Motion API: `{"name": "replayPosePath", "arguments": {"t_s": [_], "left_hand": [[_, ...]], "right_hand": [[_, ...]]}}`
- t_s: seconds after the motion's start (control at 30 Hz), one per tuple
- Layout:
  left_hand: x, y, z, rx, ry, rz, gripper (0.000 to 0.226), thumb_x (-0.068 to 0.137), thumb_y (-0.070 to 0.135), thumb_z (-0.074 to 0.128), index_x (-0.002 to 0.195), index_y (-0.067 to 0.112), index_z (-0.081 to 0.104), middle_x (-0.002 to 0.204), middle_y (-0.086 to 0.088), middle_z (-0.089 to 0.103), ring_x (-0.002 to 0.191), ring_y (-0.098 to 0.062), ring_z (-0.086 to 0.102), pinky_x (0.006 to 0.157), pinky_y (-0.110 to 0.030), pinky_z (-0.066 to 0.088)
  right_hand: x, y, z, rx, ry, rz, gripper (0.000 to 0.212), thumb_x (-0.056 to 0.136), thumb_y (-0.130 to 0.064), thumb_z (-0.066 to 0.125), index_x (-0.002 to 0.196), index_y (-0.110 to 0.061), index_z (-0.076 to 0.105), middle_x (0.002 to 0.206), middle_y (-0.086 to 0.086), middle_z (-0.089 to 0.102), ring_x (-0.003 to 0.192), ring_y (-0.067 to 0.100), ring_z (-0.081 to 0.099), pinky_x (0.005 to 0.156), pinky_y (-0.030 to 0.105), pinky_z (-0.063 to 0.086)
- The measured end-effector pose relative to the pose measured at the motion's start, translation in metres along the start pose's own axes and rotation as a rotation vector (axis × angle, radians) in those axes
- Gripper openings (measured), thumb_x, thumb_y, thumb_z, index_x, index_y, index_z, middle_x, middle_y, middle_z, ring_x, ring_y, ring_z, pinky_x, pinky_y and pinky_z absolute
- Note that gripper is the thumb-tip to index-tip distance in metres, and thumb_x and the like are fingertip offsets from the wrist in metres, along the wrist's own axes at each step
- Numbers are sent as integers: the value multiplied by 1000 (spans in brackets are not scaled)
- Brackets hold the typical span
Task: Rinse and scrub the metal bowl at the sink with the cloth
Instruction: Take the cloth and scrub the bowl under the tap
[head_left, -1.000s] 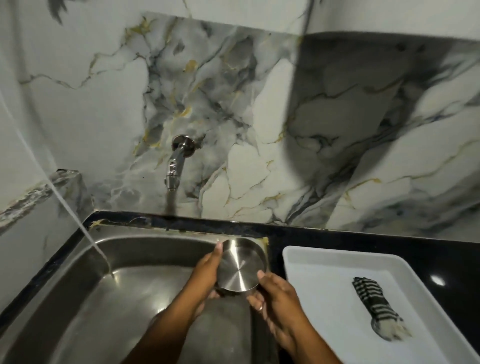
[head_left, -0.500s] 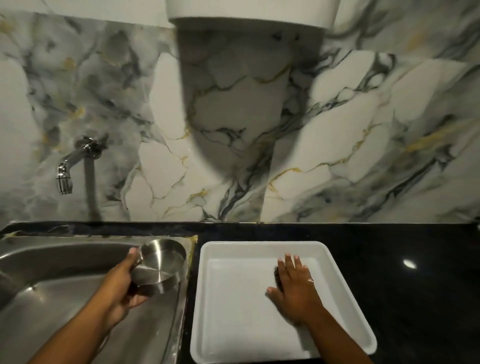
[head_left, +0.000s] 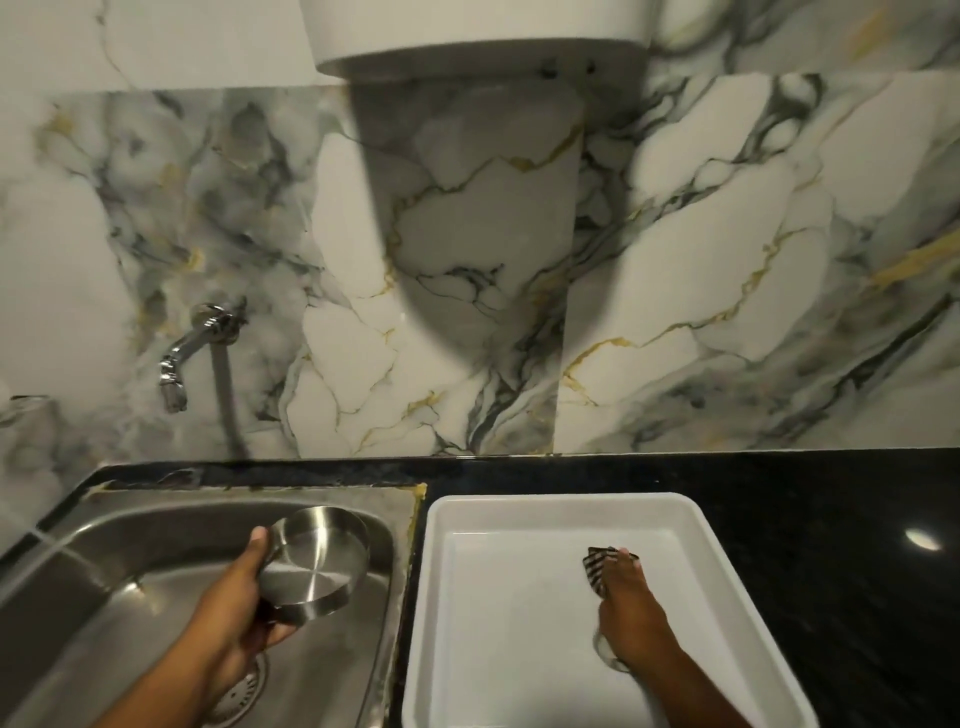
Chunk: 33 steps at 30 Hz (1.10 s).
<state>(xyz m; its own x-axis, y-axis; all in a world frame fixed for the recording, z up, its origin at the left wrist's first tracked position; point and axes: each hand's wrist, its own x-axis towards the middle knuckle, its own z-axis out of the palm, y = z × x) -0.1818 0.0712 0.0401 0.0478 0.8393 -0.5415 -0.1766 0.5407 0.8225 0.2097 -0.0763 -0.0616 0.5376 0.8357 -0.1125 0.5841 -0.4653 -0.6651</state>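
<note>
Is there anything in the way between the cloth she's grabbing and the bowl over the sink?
Nothing visible. The right hand grips the striped cloth in the white tray; the left hand holds the metal bowl over the sink. Only the tray's low rim lies between.

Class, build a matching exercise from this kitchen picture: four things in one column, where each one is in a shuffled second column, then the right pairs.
Things
1. metal bowl
2. striped cloth
3. white tray
4. tap

Places
A. on the marble wall above the sink
B. held over the sink in the left hand
C. on the black counter
D. under the right hand, inside the tray

Pairs: 1-B, 2-D, 3-C, 4-A
</note>
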Motion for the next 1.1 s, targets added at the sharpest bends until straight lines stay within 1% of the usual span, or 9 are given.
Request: {"name": "replayPosePath", "arguments": {"t_s": [0.07,0.13,0.33,0.47,0.53,0.63,0.73,0.97,1.1], "left_hand": [[-3,5,-5,-51,8,19,40,92,52,53,111,18,65,108,-15,71,94,-35,67,68,-47,60],[-7,12,-19,-94,-14,41,38,94,47,52,119,20,63,114,-13,69,101,-37,65,73,-55,59],[-5,24,-34,-37,-98,61,38,95,44,51,126,22,60,122,-13,67,108,-38,65,84,-62,54],[4,40,-59,-40,-171,66,33,97,37,49,123,20,62,113,-15,74,106,-38,68,89,-59,52],[11,47,-72,-74,-234,66,31,99,29,47,123,17,64,114,-16,74,102,-36,70,81,-51,56],[22,54,-95,-133,-313,74,33,101,21,46,128,10,61,122,-15,71,108,-29,69,74,-34,59],[35,61,-118,-158,-375,81,34,101,16,44,130,6,60,121,-19,70,113,-32,67,88,-38,55],[51,79,-150,-6,-368,95,25,100,23,49,119,20,65,107,-11,77,101,-26,72,78,-34,56],[56,93,-160,232,-306,273,20,99,26,52,109,26,69,111,1,73,106,-21,67,97,-38,51]], "right_hand": [[-10,-33,-12,347,86,72,37,97,-10,55,134,-5,58,141,17,54,137,30,45,116,30,27],[-17,-86,-9,520,91,76,37,97,-26,57,132,-16,60,129,6,62,120,22,57,105,33,41],[-55,-253,30,697,-90,-213,47,95,-4,56,129,-36,56,110,-17,66,92,-12,64,74,1,47],[-87,-338,104,578,-254,-258,43,96,-11,56,125,-42,56,119,-9,65,108,7,63,88,13,47],[-99,-363,135,505,-253,-243,40,96,-12,54,131,-32,57,131,-4,62,118,9,58,93,11,44],[-111,-389,164,374,-245,-258,46,99,-13,49,144,-18,46,151,0,46,137,10,41,110,16,31],[-122,-408,186,218,-318,-334,64,96,-17,51,154,-20,23,163,-1,20,150,13,15,123,27,15],[-134,-427,205,-217,-490,-554,91,86,-10,57,156,-14,0,165,9,-7,151,21,-9,118,23,-1],[-144,-434,215,-479,-537,-673,90,84,1,60,156,-12,6,165,10,-5,152,25,-5,123,35,9]]}}
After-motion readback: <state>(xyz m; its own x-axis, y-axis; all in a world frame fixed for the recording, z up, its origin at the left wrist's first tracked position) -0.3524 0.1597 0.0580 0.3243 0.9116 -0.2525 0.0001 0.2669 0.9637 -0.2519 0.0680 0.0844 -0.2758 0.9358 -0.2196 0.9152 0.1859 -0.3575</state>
